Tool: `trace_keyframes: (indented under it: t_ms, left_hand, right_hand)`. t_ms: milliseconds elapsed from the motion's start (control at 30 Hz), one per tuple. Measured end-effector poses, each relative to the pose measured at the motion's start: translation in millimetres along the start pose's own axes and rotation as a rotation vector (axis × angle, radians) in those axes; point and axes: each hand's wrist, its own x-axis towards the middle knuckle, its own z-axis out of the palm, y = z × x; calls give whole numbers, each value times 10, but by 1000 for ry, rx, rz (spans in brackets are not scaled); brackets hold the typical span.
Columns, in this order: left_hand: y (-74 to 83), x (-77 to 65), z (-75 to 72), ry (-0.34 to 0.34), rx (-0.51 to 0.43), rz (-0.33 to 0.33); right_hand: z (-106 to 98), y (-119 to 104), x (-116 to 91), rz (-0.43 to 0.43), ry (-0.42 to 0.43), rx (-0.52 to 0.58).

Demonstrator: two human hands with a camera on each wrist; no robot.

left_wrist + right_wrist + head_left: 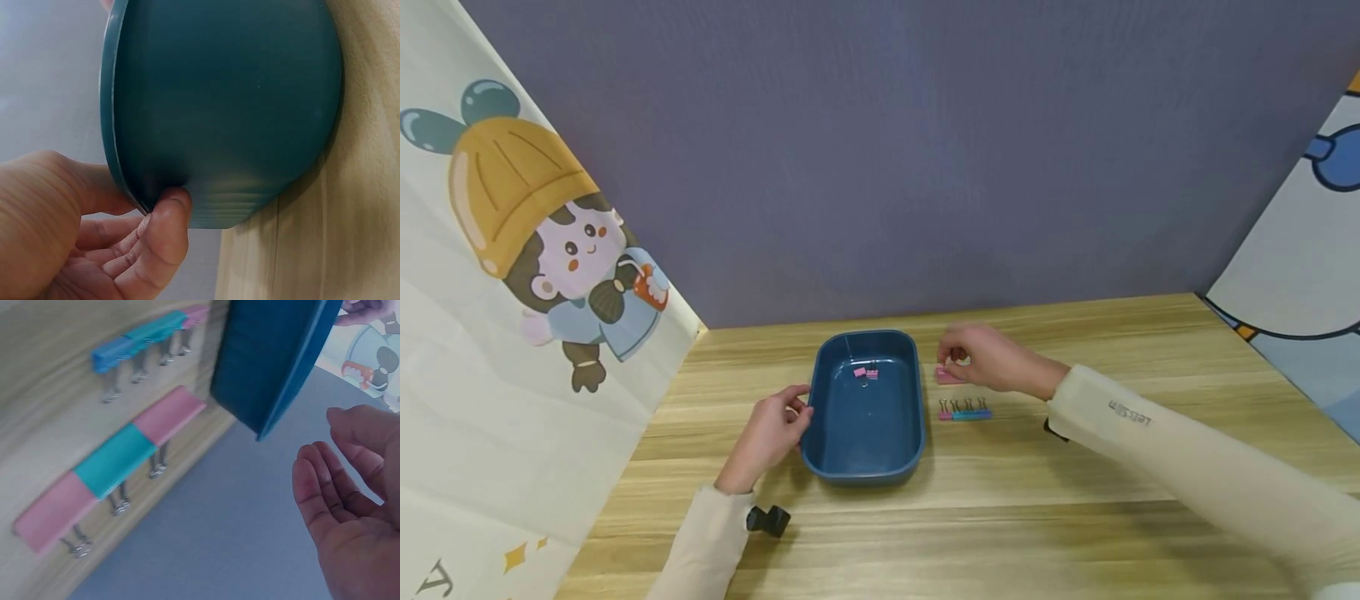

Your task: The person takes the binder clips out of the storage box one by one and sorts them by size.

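Note:
A deep blue plastic bin [862,437] stands on the wooden table, with small pink binder clips [860,372] inside near its far end. My left hand [771,432] pinches the bin's left rim, thumb over the edge and fingertip against the outer wall [219,94]. To the right of the bin, my right hand [992,357] is above a row of larger binder clips. In the right wrist view its fingers are loosely bent around nothing. That row shows a pink clip [170,415], a teal clip [115,461] and another pink clip [56,512].
Nearer to me lies a row of several smaller binder clips [966,415] in pink, teal and blue, handles pointing away. A grey-purple panel [880,167] rises behind the table [1000,517]. Printed cloth [490,417] hangs on the left.

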Motion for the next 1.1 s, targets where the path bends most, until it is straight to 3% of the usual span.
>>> trace_keyframes:
  t_ms: [433,1100]
  left_hand:
    - [-2,-14,-12,0,-3,-10]
    - [1,0,-2,7,-2,21]
  right_hand:
    - [122,-196,496,28,-43,15]
    - [460,-183,1053,20,-127,8]
